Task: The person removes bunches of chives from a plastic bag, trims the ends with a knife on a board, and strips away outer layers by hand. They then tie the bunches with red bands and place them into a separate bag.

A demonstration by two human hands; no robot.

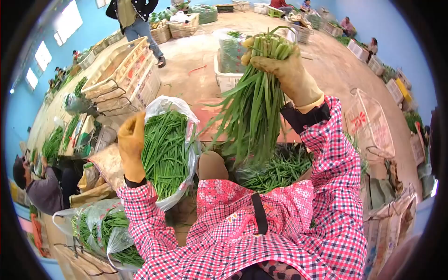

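Note:
My right hand (289, 77), in a stained cream glove, grips a thick bunch of long green stalks (256, 107) near their cut ends; the leaves hang down above the reddish board. My left hand (131, 140), in a yellow-orange glove, is raised with its fingers curled together, and whether anything small is between them is hidden. Beside it, on its right, lies a clear plastic bag (192, 123) full of green stalks (165, 149). More loose greens (280, 170) lie beyond my lap, under the hanging bunch.
A white crate (227, 81) stands behind the bunch. Large baskets (114, 70) are stacked at the upper left, with a standing person (135, 28) behind them. Another bag of greens (105, 228) lies at the lower left, near a seated person (44, 186). A wire-framed basket (371, 121) is at the right.

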